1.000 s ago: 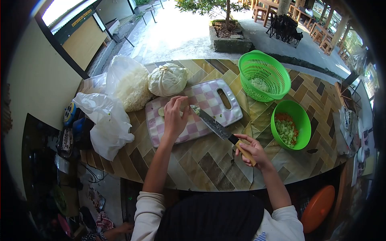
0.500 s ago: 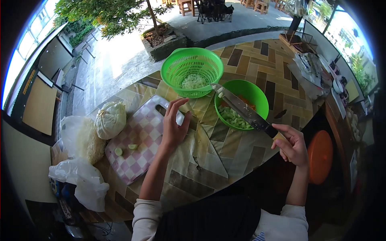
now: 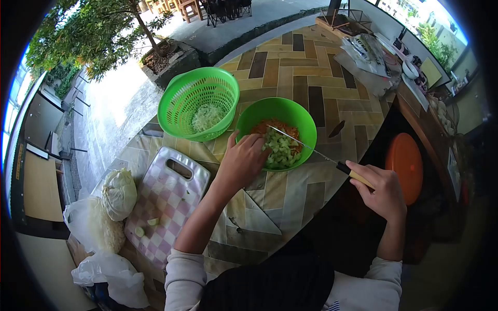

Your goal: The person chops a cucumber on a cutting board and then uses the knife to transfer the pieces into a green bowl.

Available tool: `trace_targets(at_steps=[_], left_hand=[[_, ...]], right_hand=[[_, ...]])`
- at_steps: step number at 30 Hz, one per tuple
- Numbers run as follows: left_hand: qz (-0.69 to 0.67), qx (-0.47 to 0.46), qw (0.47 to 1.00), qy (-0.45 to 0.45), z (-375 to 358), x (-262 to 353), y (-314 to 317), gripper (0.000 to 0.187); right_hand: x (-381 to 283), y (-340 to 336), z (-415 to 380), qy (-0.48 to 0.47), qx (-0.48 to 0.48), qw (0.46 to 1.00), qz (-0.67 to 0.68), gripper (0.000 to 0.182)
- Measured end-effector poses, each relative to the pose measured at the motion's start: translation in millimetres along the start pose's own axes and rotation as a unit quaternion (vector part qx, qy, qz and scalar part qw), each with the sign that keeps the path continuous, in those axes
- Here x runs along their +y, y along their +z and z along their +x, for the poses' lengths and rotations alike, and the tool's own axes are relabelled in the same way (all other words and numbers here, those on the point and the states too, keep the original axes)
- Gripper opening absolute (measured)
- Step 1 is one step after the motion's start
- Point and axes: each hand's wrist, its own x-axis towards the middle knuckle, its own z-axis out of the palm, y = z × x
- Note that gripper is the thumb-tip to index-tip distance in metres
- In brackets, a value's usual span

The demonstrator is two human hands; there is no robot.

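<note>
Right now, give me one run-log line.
left hand: over green bowl | right hand: holding knife, blade over bowl | bowl: chopped green pieces, orange shreds | cutting board: two pale-green pieces

Chopped vegetables (image 3: 280, 153) lie in the bowl (image 3: 307, 123), right of the colander (image 3: 174, 108).

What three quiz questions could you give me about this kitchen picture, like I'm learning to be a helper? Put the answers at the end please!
1. Pick one. What does the right hand hold?
a) a spoon
b) a knife
c) a cup

2. True or false: the cabbage sits inside the green basket.

3. Fill the gap: the knife reaches over the ____, where orange shreds and chopped light-green pieces lie.

Key:
1. b, a knife.
2. False; the cabbage is beside the cutting board.
3. Bowl.
</note>
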Motion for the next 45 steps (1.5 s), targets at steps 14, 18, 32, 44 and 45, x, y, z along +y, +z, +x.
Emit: trace_targets(at_steps=[14,18,32,44,45], left_hand=[[-0.063,-0.069,0.995,0.047,11,17,13,0.029],[-0.062,-0.048,0.996,0.033,6,25,-8,0.030],[-0.208,0.124,0.948,-0.208,-149,10,-45,0.031],[0.025,0.367,0.817,-0.444,-283,-24,-32,0.029],[0.045,0.352,0.824,-0.442,-287,-32,-31,0.030]], right_hand=[[16,9,-8,0.058,0.022,0.989,0.135,0.036],[34,16,-14,0.089,0.008,0.967,0.240,0.034],[-16,97,17,0.124,-0.164,0.828,0.521,0.042],[-133,209,57,-0.068,-0.305,0.863,0.397,0.040],[-136,215,58,-0.110,-0.277,0.878,0.375,0.040]])
